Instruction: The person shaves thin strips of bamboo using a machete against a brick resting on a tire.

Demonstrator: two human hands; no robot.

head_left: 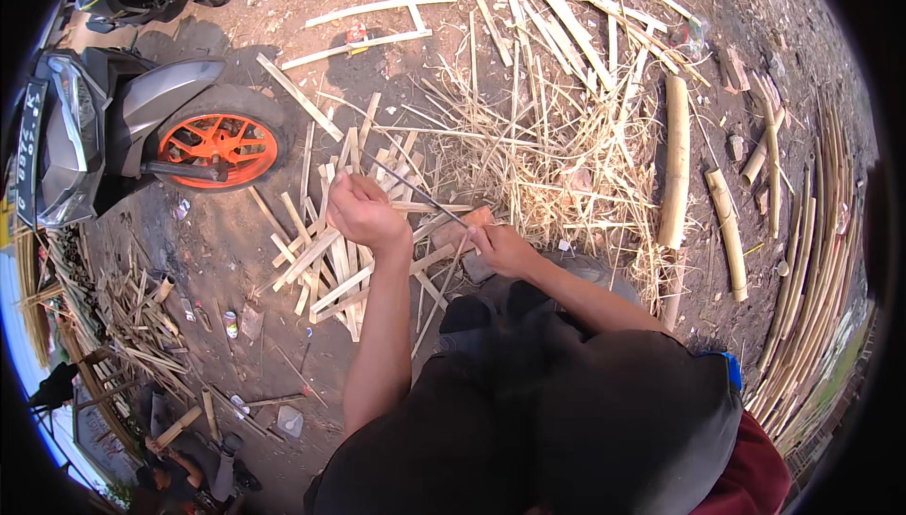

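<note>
My right hand [505, 249] is closed round the near end of a long, thin dark blade [425, 192]. The blade slants away to the far left, its tip beyond my left hand. My left hand [368, 213] is raised beside the blade with its fingers curled in; what it holds, if anything, is hidden. Beneath the hands lies a loose heap of split bamboo strips [326, 274]. A reddish brick [477, 219] sits on the ground just past my right hand. Pale bamboo shavings [557, 161] are piled ahead of me.
At the left stands a motorbike with an orange-rimmed wheel [219, 150]. Bamboo lengths [674, 161] lie on the right, with long poles [802, 279] beyond. Another person [184, 472] at the lower left holds a bamboo piece [179, 427]. A can [230, 324] stands on the dirt.
</note>
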